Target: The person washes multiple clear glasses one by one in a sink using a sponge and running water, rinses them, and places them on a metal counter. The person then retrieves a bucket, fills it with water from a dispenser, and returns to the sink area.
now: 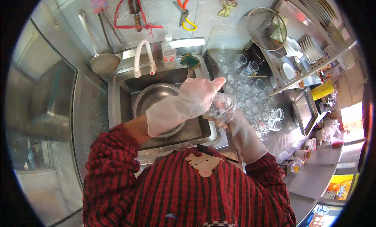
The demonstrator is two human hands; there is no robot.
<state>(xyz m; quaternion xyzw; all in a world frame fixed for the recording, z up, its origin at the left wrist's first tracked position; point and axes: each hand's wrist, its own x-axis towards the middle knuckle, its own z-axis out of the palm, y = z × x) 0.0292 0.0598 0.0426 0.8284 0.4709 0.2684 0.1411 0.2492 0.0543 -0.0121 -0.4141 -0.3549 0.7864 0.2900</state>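
My left hand (199, 93), in a translucent white glove, is over the right side of the sink, at the rim side of a clear drinking glass (224, 103). My right hand (227, 118), gloved too, grips that glass from below and the right; its fingers are partly hidden. Whether the left fingers hold the glass or only touch it, I cannot tell. Beneath my left forearm a round metal basin (149, 95) sits in the steel sink (202, 130). Many clear glasses (254, 100) stand close together on the counter right of the sink.
A white faucet (137, 56), a plastic bottle (169, 55) and a green scouring pad (190, 61) are at the sink's back edge. Ladles (105, 63), scissors (184, 14) and a peeler (226, 8) hang on the wall. A mesh strainer (266, 29) hangs by a dish rack (317, 71) at right.
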